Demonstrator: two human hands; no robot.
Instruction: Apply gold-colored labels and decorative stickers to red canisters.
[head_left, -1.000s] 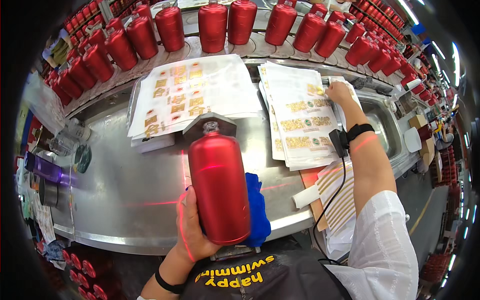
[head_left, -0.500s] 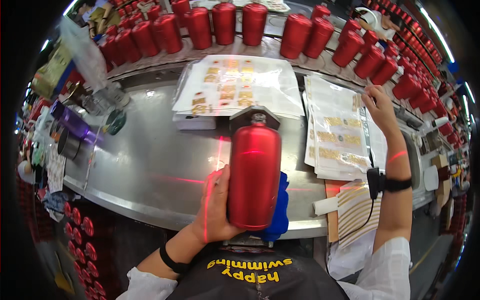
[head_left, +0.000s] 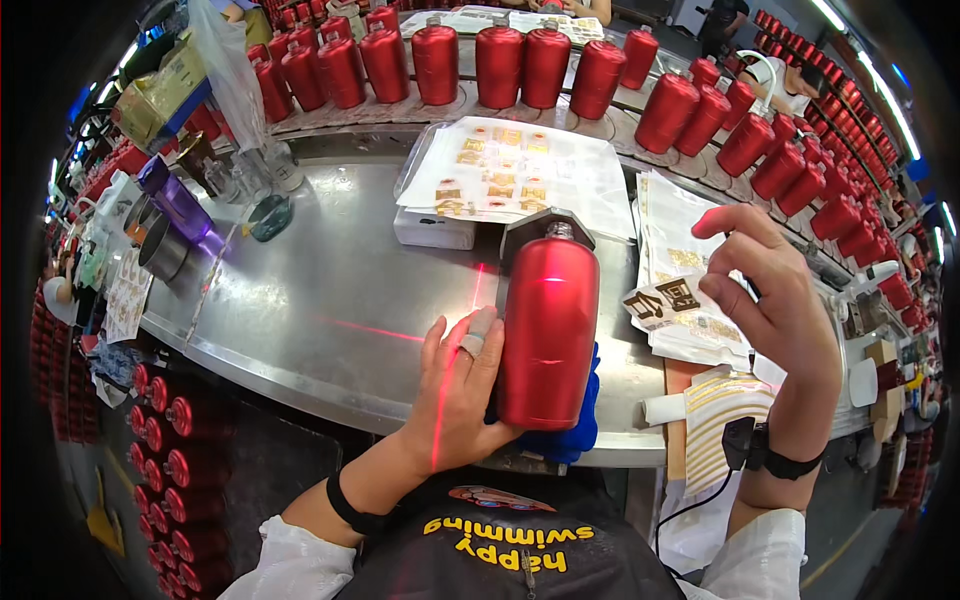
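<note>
A glossy red bottle lies in front of me, its neck in a dark angular holder and its lower body over a blue cloth. Along its left side is my left hand, fingers stretched out and apart, thumb by the bottle's base. Grey tape wraps one of its fingers. Raised at the right, my right hand pinches a small decal with gold-brown characters between thumb and finger, just right of the bottle. Red light lines cross the bottle, my left hand and the metal table.
Decal sheets lie on a white box behind the bottle; another stack is at right, above gold-striped strips. Red bottles line the conveyor behind. A purple bottle and glass jars stand left. Other people work at the far side.
My right hand has come back from the right-hand sheets toward the bottle, now with a decal in its pinch. My left hand's fingers have spread beside the bottle. The view has shifted.
</note>
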